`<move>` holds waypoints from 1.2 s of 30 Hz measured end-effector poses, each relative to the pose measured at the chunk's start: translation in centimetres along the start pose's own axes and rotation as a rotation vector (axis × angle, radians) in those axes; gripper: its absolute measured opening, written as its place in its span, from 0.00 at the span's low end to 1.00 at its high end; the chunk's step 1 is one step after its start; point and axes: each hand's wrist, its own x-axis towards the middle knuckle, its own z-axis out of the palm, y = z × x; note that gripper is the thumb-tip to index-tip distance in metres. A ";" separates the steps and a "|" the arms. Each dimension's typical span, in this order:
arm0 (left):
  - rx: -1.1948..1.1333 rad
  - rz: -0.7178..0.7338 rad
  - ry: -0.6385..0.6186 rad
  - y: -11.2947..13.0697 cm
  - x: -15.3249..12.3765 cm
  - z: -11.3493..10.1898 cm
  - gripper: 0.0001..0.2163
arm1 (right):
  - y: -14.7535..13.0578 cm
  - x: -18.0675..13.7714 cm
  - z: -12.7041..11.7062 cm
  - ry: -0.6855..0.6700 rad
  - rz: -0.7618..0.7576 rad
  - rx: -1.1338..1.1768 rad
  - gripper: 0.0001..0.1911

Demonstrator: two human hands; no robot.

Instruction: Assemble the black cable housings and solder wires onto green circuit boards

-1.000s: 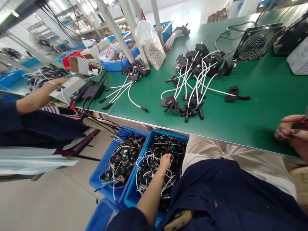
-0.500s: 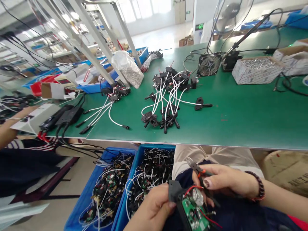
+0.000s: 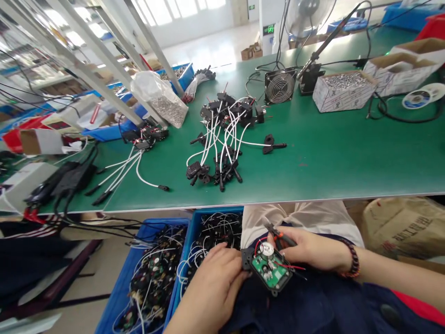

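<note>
My right hand (image 3: pixel 308 248) is wrapped round wire cutters (image 3: pixel 280 237) with black and orange handles, their jaws pointing up and left. Just below its fingers, over my lap, is a small black housing (image 3: pixel 274 293) with a green circuit board (image 3: pixel 269 273) facing up. A round, clear and silvery part (image 3: pixel 266 249) sits at the board's upper end, and thin red wires (image 3: pixel 290 266) stick out to the right. My left hand (image 3: pixel 219 283) is closed at the black bracket (image 3: pixel 247 259) on the housing's left side; its fingertips are partly hidden.
Blue bins (image 3: pixel 139 260) of wired parts stand left of my legs. On the green table (image 3: pixel 330 157) lies a pile of black parts with white cables (image 3: pixel 225 134). Behind are a small square fan (image 3: pixel 280 86), a box of metal pieces (image 3: pixel 342 93) and a solder spool (image 3: pixel 415 99).
The board unit has turned and sits further from my body, lying flatter. My left hand has moved up, its back now upward. The cutters remain in my right hand. The whole view has shifted.
</note>
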 end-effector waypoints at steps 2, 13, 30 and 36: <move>-0.022 -0.062 0.119 -0.2 -0.3 -0.4 0.12 | -0.3 -0.2 0.0 0.008 -0.020 -0.053 0.14; -0.386 -0.111 0.135 2.2 2.2 -0.6 0.07 | -2.4 -1.4 1.1 0.059 0.000 -0.387 0.05; -1.420 -0.387 0.309 3.1 2.4 3.3 0.10 | -3.9 -2.8 2.0 -0.078 0.024 -0.440 0.09; -1.182 -0.317 0.350 3.4 2.8 2.6 0.12 | -4.1 -2.8 1.8 -0.084 0.064 -0.416 0.11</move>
